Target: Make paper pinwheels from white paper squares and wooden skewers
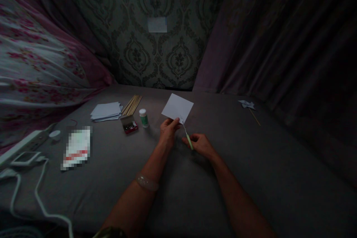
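Observation:
A square sheet of white paper (177, 107) is pinched at its near edge by my left hand (168, 129), thumb on top. My right hand (201, 144) grips a pair of scissors with a light green handle (189, 141). The blades point away from me and meet the paper's near corner, close to my left thumb. Whether they have cut into the sheet is too small to tell. Left of my left hand stands a small white-capped bottle with a green label (144, 118). Beside it lies an open small red box (130, 126) holding tiny shiny pieces.
A stack of white paper (106, 111) and a bundle of wooden sticks (132, 105) lie at the back left. A paper pinwheel on a stick (247, 105) lies far right. A blurred packet (77, 147), power strip (23, 147) and white cables (41, 197) occupy the left side.

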Demonstrator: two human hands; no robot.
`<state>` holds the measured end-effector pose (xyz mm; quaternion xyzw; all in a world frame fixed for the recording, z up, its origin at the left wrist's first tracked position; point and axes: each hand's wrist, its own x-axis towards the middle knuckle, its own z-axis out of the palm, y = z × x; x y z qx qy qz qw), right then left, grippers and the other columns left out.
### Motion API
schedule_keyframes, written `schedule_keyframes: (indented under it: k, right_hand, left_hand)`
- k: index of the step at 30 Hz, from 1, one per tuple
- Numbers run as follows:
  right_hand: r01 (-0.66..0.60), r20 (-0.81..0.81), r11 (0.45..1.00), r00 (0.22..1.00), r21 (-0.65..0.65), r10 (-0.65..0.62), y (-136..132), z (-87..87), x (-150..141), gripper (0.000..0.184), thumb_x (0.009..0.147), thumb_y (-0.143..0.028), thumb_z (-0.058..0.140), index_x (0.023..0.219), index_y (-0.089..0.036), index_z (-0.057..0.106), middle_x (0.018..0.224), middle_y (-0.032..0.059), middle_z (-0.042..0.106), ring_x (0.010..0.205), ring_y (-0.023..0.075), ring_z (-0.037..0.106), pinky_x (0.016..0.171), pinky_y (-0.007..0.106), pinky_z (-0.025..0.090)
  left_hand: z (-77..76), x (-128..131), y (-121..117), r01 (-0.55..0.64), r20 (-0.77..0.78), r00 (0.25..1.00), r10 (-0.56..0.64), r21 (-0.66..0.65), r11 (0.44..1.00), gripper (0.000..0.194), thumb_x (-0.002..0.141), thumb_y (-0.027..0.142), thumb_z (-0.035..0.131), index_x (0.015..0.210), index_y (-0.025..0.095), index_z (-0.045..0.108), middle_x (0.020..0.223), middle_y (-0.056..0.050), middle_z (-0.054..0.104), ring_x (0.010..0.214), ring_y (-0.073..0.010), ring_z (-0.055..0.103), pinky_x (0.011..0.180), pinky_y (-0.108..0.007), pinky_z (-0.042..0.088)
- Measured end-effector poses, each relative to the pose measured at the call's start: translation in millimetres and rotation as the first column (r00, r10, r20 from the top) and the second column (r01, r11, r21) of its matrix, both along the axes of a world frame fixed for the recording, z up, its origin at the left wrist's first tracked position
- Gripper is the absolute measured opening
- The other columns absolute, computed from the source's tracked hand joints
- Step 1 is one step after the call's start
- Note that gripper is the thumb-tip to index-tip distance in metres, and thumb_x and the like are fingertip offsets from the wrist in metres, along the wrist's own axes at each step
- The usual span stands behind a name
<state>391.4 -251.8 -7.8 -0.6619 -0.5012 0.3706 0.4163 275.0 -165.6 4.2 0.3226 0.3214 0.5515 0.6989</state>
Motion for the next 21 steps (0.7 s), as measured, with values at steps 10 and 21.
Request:
schedule_keyframes:
  k: [10, 21]
  right_hand:
    - [0.012, -0.029, 1.0, 1.0, 0.002, -0.012, -0.4, 2.6, 1.1, 0.04, 0.061, -0.054, 0.067, 0.055, -0.016, 0.054, 0.055, -0.0019, 0.051, 0.051, 0.0094, 0.042, 0.05, 0.024, 0.032]
    - [0.018, -0.017, 1.0, 1.0, 0.005, -0.018, -3.1, 10.2, -1.2, 0.041, 0.062, -0.054, 0.068, 0.056, -0.016, 0.055, 0.055, -0.0021, 0.05, 0.052, 0.0094, 0.042, 0.051, 0.024, 0.031]
  left_hand:
    - [-1.9, 1.3, -1.3, 0.066, -0.012, 0.998, -0.066, -0.006, 0.998, 0.032, 0.047, 0.028, 0.084, 0.069, 0.013, 0.068, 0.063, 0.0, 0.063, 0.054, -0.0085, 0.054, 0.053, -0.021, 0.041]
    - [2.0, 1.2, -4.5, 0.072, -0.008, 0.997, -0.072, -0.005, 0.997, 0.033, 0.045, 0.029, 0.085, 0.068, 0.013, 0.067, 0.062, 0.001, 0.062, 0.054, -0.008, 0.054, 0.053, -0.021, 0.041]
